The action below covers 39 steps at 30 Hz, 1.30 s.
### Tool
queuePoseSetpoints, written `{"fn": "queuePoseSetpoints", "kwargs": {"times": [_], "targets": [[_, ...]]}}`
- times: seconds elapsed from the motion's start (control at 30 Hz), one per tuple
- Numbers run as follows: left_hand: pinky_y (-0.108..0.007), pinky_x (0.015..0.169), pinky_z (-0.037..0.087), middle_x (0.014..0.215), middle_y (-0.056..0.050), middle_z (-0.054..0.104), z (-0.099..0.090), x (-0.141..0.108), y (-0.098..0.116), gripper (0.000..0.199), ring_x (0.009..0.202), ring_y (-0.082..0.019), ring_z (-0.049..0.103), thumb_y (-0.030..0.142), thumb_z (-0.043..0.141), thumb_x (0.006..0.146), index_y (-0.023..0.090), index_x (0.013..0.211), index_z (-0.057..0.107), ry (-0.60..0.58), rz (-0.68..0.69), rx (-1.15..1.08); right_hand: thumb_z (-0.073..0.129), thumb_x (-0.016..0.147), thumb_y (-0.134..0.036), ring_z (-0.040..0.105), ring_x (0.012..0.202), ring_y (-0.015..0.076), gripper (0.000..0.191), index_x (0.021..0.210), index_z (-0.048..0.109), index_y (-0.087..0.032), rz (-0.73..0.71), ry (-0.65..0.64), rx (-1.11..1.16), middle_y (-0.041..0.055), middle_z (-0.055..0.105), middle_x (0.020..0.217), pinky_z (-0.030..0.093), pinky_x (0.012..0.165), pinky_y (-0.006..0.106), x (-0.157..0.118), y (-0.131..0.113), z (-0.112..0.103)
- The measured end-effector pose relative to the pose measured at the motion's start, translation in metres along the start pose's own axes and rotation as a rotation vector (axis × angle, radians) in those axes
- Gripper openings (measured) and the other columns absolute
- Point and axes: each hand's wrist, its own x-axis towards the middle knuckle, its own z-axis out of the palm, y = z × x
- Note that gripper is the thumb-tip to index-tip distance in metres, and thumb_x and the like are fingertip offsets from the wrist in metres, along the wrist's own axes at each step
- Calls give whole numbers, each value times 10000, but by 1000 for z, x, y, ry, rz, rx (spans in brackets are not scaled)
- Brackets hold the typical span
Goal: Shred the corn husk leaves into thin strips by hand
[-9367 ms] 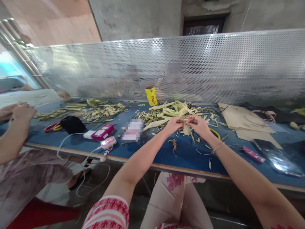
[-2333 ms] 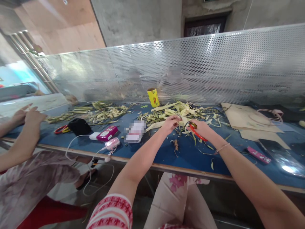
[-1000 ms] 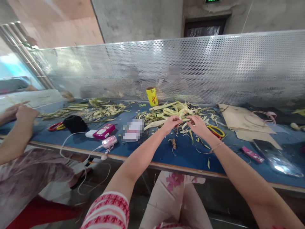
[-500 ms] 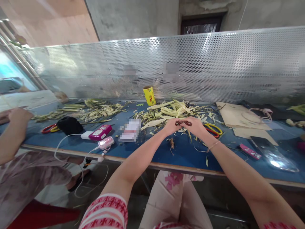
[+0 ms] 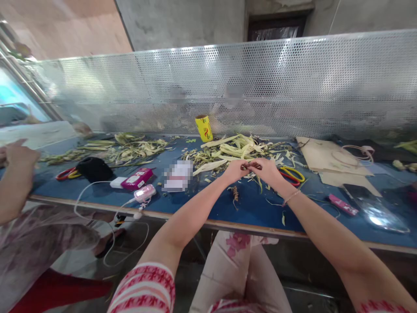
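My left hand and my right hand meet at the fingertips above the blue table, just in front of a heap of pale green husks and leaf strips. Both have their fingers pinched together. Something dark brown shows between the fingertips, too small and covered to name. On the table below my left hand lies a small brown, knotty root-like piece. Scissors with red and yellow handles lie right beside my right wrist.
A yellow roll stands against the perforated metal screen. Brown cardboard and a phone lie at right. Left are a purple box, a pink charging device with a cable, and a black pouch. Another person's hand works far left.
My hands stay together at nearly the same spot, their fingers slightly shifted, with less of the brown stuff showing. The other person's hand at left has moved a little. The view has tilted slightly.
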Motion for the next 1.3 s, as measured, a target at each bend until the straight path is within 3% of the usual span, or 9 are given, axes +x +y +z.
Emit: {"fn": "queuePoseSetpoints", "kwargs": {"times": [0.23,0.37,0.6,0.93,1.13,1.3], "targets": [[-222,600,373,621,23,558,1,3,-1,114,596,-89,478,228,627,691,115,697,607,5,-30,-103,561,838,-210,630,815,196,128,881,680,-190,-102,5,-44,75,683,861,509,724,319,0,0,-4],[-223,590,380,627,15,566,3,4,-2,149,592,-89,489,248,650,695,114,705,585,26,-101,-233,559,845,-221,615,761,191,123,814,672,-185,-79,11,-70,68,672,793,489,714,317,1,1,-5],[-256,668,427,696,19,614,5,3,-6,428,662,-126,568,215,699,680,145,1044,484,65,-94,-249,565,831,-198,608,788,188,94,834,654,-168,-35,-44,-47,71,662,813,470,711,306,2,11,1],[-253,693,445,744,19,610,5,1,-6,377,709,-127,582,227,630,759,149,1086,461,22,24,-32,509,856,-154,588,808,186,101,802,593,-175,-56,-148,-79,61,631,803,450,750,310,2,15,2],[-250,693,443,753,-22,642,-2,-1,5,101,718,-139,583,235,592,790,140,818,610,-31,60,97,474,861,-133,568,827,192,116,789,551,-181,-63,-160,-140,66,599,807,440,776,318,0,15,1],[-242,680,431,758,-31,654,-2,0,3,138,706,-133,574,263,594,801,134,788,643,-41,90,149,474,839,-104,563,816,181,120,790,558,-174,-6,-181,-159,60,602,797,432,773,300,-1,12,-2]]}}
